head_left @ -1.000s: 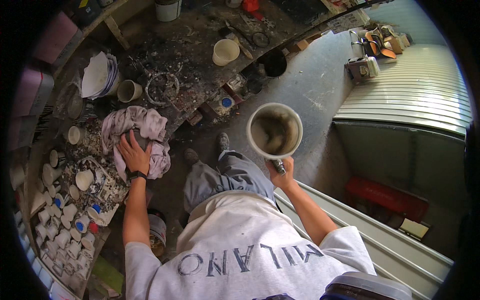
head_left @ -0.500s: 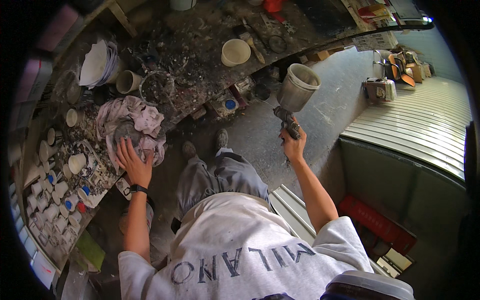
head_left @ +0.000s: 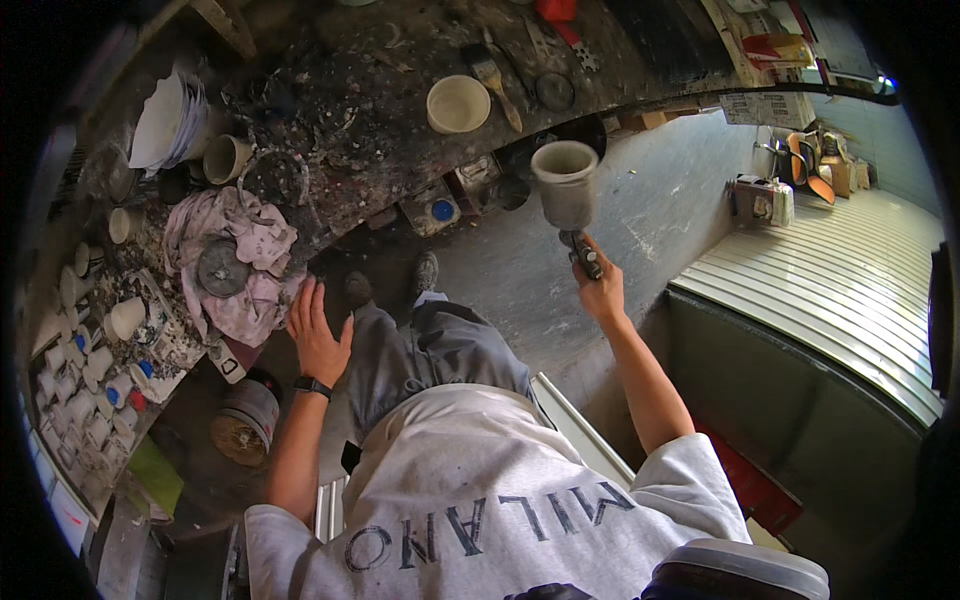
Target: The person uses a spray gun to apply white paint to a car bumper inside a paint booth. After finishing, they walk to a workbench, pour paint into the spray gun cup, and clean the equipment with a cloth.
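Observation:
My right hand (head_left: pixel 602 292) grips the handle of a spray gun (head_left: pixel 567 200), held out over the floor past the bench. Its metal cup stands upright on top, with a pale rim and no lid; the inside is too dim to read. My left hand (head_left: pixel 318 338) is empty, its fingers stretched out, beside the bench edge. The fingertips are close to the edge of a crumpled, stained pinkish rag (head_left: pixel 255 310); I cannot tell whether they touch it. On that rag lies a round grey lid-like disc (head_left: pixel 223 268).
The paint-crusted bench (head_left: pixel 370 130) carries a pale plastic cup (head_left: pixel 458 105), a flat brush (head_left: pixel 492 80), stacked paper cones (head_left: pixel 170 125) and several small white cups (head_left: pixel 95 370). A bucket (head_left: pixel 245 420) stands on the floor below left. At right is a ribbed metal surface (head_left: pixel 790 260).
My left hand has come off the disc and rag and moved right, to the bench edge. The spray gun has shifted slightly, its cup now more upright. The view has turned slightly.

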`<move>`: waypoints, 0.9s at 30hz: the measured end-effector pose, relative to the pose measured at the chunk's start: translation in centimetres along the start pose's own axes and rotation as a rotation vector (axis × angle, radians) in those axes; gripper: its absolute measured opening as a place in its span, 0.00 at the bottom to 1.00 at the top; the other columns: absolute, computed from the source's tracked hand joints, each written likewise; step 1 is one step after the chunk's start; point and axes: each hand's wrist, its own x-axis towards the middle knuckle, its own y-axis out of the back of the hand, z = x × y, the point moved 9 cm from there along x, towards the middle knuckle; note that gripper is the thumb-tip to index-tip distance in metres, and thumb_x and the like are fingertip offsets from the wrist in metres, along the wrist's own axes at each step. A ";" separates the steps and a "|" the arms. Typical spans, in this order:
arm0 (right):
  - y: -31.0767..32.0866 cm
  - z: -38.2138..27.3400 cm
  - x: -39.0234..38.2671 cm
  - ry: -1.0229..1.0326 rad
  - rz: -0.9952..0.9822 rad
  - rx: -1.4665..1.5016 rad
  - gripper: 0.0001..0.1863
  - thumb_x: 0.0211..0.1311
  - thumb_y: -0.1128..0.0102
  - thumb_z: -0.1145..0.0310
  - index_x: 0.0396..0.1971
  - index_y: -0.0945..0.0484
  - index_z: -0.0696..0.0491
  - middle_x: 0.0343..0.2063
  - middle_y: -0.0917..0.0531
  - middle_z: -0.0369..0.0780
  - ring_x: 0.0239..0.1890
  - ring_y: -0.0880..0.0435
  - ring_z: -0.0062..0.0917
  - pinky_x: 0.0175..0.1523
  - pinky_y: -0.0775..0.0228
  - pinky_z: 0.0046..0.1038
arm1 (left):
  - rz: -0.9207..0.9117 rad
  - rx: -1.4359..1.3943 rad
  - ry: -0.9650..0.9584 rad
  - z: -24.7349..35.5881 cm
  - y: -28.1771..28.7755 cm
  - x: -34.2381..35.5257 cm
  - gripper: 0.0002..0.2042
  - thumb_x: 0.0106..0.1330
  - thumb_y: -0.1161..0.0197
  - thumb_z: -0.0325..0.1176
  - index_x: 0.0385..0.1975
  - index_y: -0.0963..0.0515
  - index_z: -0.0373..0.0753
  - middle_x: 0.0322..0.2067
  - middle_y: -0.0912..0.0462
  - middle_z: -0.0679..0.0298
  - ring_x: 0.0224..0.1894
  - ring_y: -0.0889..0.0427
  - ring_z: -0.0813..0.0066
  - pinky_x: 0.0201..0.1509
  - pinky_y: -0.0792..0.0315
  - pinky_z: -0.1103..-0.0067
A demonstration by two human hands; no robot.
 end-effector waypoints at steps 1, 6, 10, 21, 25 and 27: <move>0.3 0.8 0.4 -0.017 -0.052 -0.117 0.31 0.62 0.36 0.70 0.67 0.26 0.44 0.39 0.12 0.50 0.39 0.12 0.43 0.46 0.22 0.38 | -0.020 -0.026 0.000 0.4 -0.5 0.2 0.37 0.64 0.31 0.38 0.72 0.41 0.38 0.73 0.41 0.56 0.75 0.44 0.49 0.76 0.51 0.52; 0.6 3.8 2.0 -0.116 -0.292 -0.457 0.27 0.64 0.41 0.66 0.64 0.23 0.35 0.42 0.14 0.54 0.47 0.16 0.54 0.50 0.23 0.48 | -0.064 -0.077 -0.100 3.9 -2.2 1.6 0.35 0.63 0.32 0.33 0.71 0.38 0.39 0.72 0.37 0.58 0.73 0.39 0.53 0.74 0.43 0.57; 0.7 3.4 3.0 -0.113 -0.361 -0.629 0.23 0.65 0.46 0.65 0.60 0.20 0.38 0.41 0.13 0.53 0.45 0.15 0.52 0.50 0.22 0.49 | -0.010 -0.201 -0.189 7.2 -2.6 5.7 0.37 0.65 0.30 0.35 0.72 0.40 0.40 0.71 0.37 0.56 0.72 0.38 0.53 0.74 0.42 0.58; 2.3 -2.8 4.5 0.114 -0.346 -0.930 0.16 0.67 0.50 0.67 0.51 0.21 0.53 0.32 0.14 0.53 0.37 0.14 0.52 0.43 0.21 0.51 | 0.239 -0.512 0.021 12.4 -5.5 25.4 0.50 0.52 0.19 0.44 0.73 0.43 0.38 0.68 0.36 0.47 0.71 0.37 0.45 0.73 0.37 0.54; 3.8 -3.2 3.7 0.114 -0.273 -0.987 0.21 0.69 0.52 0.67 0.60 0.24 0.51 0.34 0.15 0.53 0.37 0.14 0.50 0.43 0.22 0.50 | 0.233 -0.501 0.021 12.8 -7.6 29.2 0.47 0.49 0.17 0.45 0.69 0.36 0.42 0.65 0.31 0.52 0.69 0.35 0.47 0.70 0.34 0.52; 4.6 -2.3 3.0 0.094 -0.261 -0.905 0.24 0.69 0.51 0.67 0.64 0.26 0.49 0.36 0.16 0.53 0.37 0.14 0.49 0.43 0.22 0.48 | 0.261 -0.495 0.004 12.9 -7.9 30.2 0.46 0.43 0.16 0.41 0.66 0.32 0.44 0.62 0.26 0.53 0.67 0.34 0.47 0.67 0.32 0.56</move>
